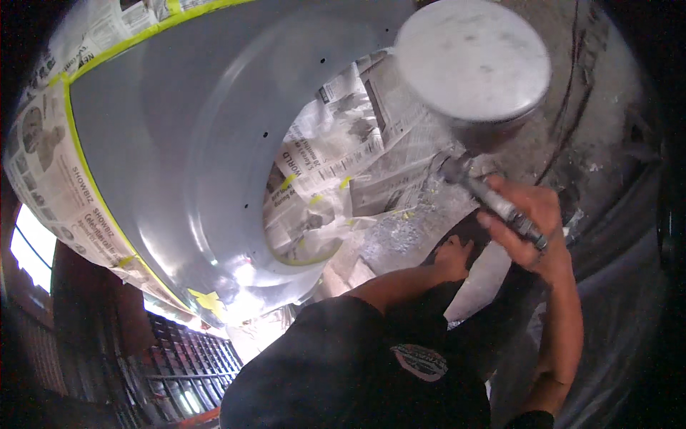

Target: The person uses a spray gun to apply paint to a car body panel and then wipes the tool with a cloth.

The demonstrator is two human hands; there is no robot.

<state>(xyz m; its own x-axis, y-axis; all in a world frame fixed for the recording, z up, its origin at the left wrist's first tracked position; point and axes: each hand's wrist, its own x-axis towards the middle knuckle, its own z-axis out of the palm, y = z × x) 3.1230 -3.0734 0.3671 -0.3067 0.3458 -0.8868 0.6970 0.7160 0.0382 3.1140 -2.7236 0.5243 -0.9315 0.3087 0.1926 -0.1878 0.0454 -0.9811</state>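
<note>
My right hand (536,225) is closed around a metal spray gun (500,204), which carries a large round cup with a pale, smudged lid (471,61) at the upper right. Left of the gun is a glossy grey curved vehicle panel (171,143), bordered by yellow tape (96,182) and newspaper (43,143). Newspaper (325,143) also fills the rounded opening in the panel. My left hand (454,257), lower and left of the gun, rests on my dark-clothed leg with its fingers apart and slightly bent.
A barred metal structure (186,357) stands at the lower left, below a bright opening (32,247). Speckled, paint-marked floor (400,236) shows beneath the panel and the gun. Dark crumpled sheeting (614,300) lies along the right side.
</note>
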